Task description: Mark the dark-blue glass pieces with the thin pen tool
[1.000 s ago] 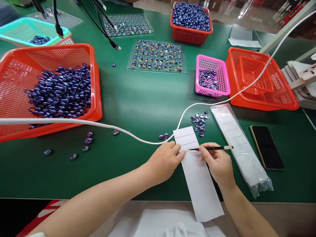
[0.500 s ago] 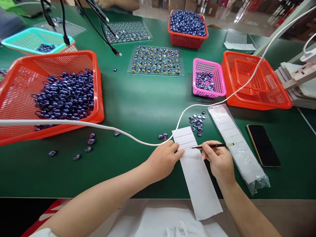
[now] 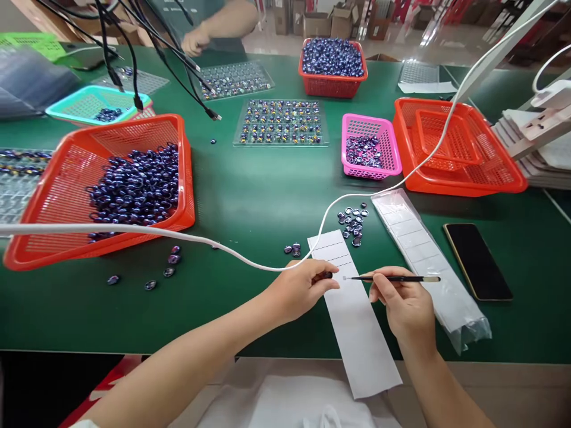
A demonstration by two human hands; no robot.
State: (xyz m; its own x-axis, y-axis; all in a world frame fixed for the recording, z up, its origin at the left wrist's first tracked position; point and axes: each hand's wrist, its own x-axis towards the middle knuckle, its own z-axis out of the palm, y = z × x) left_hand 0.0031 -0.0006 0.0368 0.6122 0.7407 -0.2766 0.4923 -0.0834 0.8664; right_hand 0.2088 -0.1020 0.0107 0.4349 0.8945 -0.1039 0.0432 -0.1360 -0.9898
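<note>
My left hand (image 3: 300,289) pinches a small dark, shiny oval piece (image 3: 328,275) between thumb and fingers, above the white paper strip (image 3: 361,339). Slim black tweezers (image 3: 401,278) with a pale rear end lie in the closed fingers of my right hand (image 3: 407,300). At their tip is a tiny greyish square (image 3: 344,277), close to the left fingertips. The strip slants over the table's front edge, its far part marked with cross lines. Past it are several loose dark oval pieces (image 3: 352,223) and a small group (image 3: 293,249) by its left corner.
A white cable (image 3: 250,258) crosses just beyond my hands. Left stands a red basket (image 3: 187,190) of dark looped pieces; further off are a pink basket (image 3: 372,122), a filled clear tray (image 3: 281,122) and nested red baskets (image 3: 464,187). Right lie a bagged strip pack (image 3: 428,261) and a phone (image 3: 477,261).
My left fingers have lifted off the strip, and the dark piece now shows in them. The tweezers have moved slightly right and nearer me, a tiny square now visible at their tip.
</note>
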